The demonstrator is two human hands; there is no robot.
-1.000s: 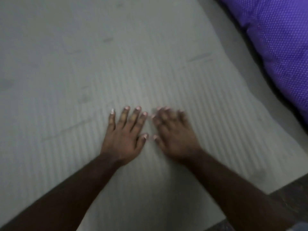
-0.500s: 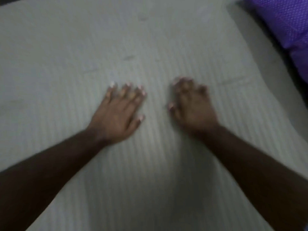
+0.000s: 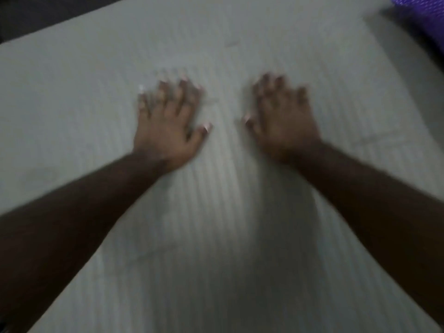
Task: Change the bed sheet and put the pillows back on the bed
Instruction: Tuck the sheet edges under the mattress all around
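Bed sheet (image 3: 240, 212): pale w/ fine ribbed stripes, spread over the bed and filling most of the view; judged thin, light, soft, prob. slides easily over the mattress and wrinkles if dragged; best taken at an edge or corner for tugging, or pressed flat w/ palms to smooth; a faint crease shows to the right of the right wrist.

Left hand (image 3: 168, 123) lies palm-down on the sheet, fingers spread and fairly straight, holding nothing; right hand (image 3: 281, 121) likewise palm-down just beside it, a strip of sheet between the thumbs; its fingers look slightly bent but blur hides detail; no fabric seen pinched in either grip.

Sheet is directly under both hands, touching; purple dotted fabric (image 3: 422, 18), poss. a pillow, sits at far top right, well apart from both hands.
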